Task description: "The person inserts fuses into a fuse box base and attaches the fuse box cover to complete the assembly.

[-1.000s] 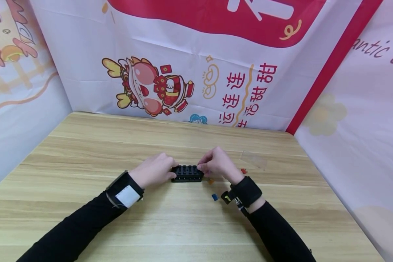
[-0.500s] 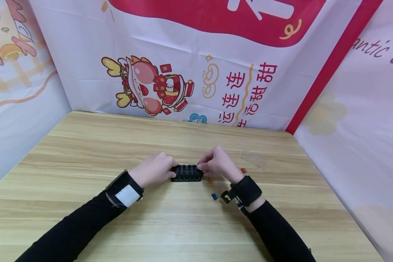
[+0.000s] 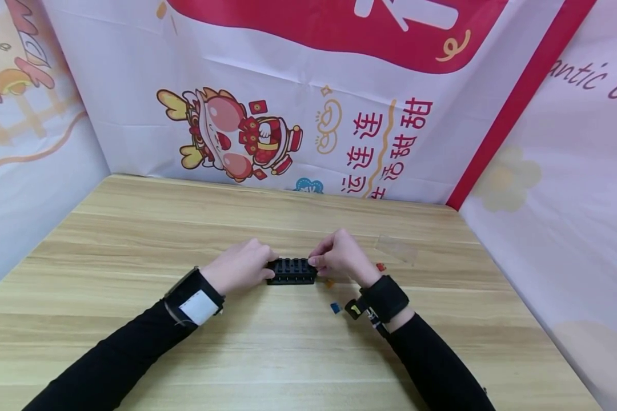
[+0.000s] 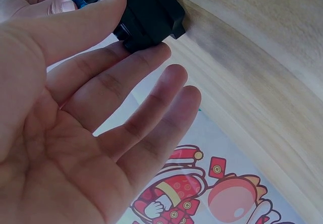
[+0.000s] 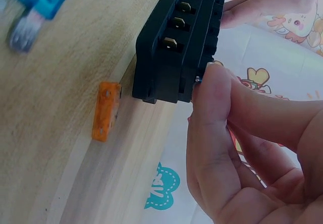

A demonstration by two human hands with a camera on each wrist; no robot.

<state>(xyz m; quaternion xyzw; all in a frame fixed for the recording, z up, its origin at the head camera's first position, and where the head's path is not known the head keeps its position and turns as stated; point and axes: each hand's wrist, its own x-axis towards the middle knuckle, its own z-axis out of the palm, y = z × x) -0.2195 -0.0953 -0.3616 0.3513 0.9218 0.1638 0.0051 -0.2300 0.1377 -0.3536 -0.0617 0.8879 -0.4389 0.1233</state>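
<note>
A black fuse block [image 3: 291,272] with a row of metal terminals lies between both hands. My left hand [image 3: 243,265] grips its left end, the thumb on one side and the index and middle fingers on the other, as the left wrist view shows; the other two fingers extend free. At the right end, my right hand [image 3: 341,260] pinches a small blade fuse against the block's top side. Fingertips hide most of that fuse, but a bit of blue [image 4: 79,0] shows by the thumb in the left wrist view. An orange blade fuse [image 5: 106,111] lies on the table near this end.
A blue blade fuse [image 3: 336,308] lies on the wooden table [image 3: 267,354] nearer the front, below the right hand. Beyond the right wrist are a red blade fuse [image 3: 381,266] and a clear plastic cover [image 3: 397,249]. A printed cloth backdrop [image 3: 298,68] rises behind the table.
The head view has shifted very slightly. Both hands stay at the ends of the fuse block, with no other visible movement.
</note>
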